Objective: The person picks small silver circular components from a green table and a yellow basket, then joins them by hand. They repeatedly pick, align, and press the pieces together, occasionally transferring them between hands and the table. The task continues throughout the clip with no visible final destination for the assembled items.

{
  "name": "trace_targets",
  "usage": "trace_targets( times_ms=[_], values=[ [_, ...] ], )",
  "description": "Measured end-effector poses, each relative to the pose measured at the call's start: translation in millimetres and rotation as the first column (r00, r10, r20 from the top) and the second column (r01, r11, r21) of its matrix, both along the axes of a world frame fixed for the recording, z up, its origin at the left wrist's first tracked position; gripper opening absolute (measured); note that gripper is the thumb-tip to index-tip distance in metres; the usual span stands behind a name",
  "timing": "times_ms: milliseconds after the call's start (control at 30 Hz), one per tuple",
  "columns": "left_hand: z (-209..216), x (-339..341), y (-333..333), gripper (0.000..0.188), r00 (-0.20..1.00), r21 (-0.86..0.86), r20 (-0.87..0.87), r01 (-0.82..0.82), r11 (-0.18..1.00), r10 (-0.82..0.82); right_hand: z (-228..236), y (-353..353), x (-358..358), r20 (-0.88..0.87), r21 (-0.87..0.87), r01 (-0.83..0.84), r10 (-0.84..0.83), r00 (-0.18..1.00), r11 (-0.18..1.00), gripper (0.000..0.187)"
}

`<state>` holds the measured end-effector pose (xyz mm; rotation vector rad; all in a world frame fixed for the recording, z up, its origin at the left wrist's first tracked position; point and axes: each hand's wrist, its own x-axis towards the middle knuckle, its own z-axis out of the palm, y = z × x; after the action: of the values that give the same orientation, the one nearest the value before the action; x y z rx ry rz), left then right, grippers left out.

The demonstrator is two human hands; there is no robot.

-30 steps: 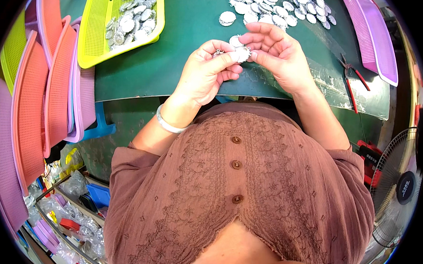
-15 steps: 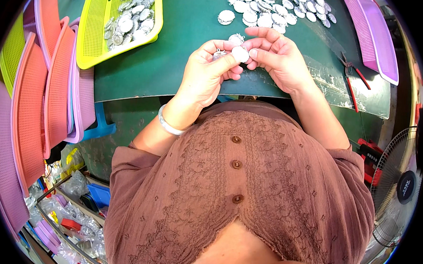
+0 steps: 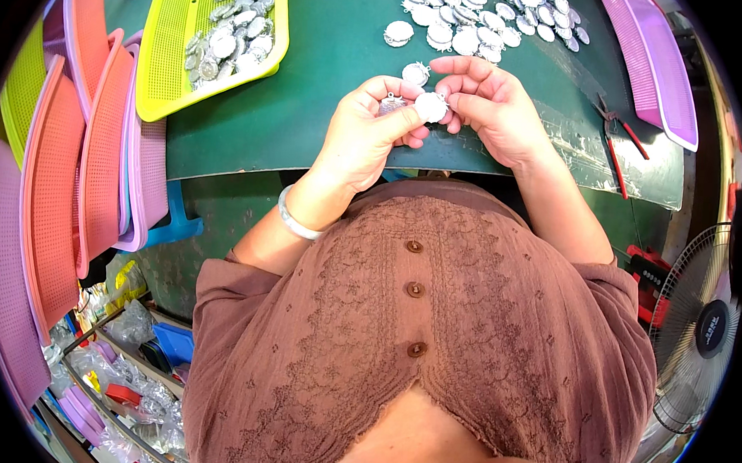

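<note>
One pale disc in hand
Left hand and right hand pinch it; the left cradles another piece; one loose disc lies beyond them.

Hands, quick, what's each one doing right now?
Left hand: closed, holding silvery discs.
Right hand: partly curled, at one disc's edge; can't tell whether it's gripping.
</note>
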<state>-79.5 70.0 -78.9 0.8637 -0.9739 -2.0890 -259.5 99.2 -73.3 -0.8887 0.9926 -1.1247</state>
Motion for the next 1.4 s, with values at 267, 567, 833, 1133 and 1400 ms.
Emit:
trace_targets(
  times_ms=[267,567,833,1133,1400],
  values=[
    [5,-1,-3,0.022,0.994,-0.052,0.107,-0.015,0.999,0.02,5,3,5,-0.008,0.008,0.028,-0.028,1.0,1.0,0.028],
    [2,-14,-30,0.027,0.504,-0.75,0.629,0.592,0.293,0.592,2,3,-6,0.211,0.081,0.09,-0.105,0.972,0.993,0.022],
    [12,-12,-34,0.019,0.774,-0.528,0.613,0.25,0.811,0.16,6,4,-1,-0.07,0.04,0.153,-0.15,0.986,0.987,0.025],
    [25,-14,-17,0.014,0.961,-0.032,0.269,0.076,0.997,-0.065,8,7,-2,0.006,-0.03,0.159,-0.158,0.987,0.987,0.028],
    [24,-15,-13,0.014,0.98,0.077,0.16,0.107,0.991,-0.119,6,9,-5,0.082,0.013,0.148,-0.149,0.985,0.989,0.029]
  ],
)
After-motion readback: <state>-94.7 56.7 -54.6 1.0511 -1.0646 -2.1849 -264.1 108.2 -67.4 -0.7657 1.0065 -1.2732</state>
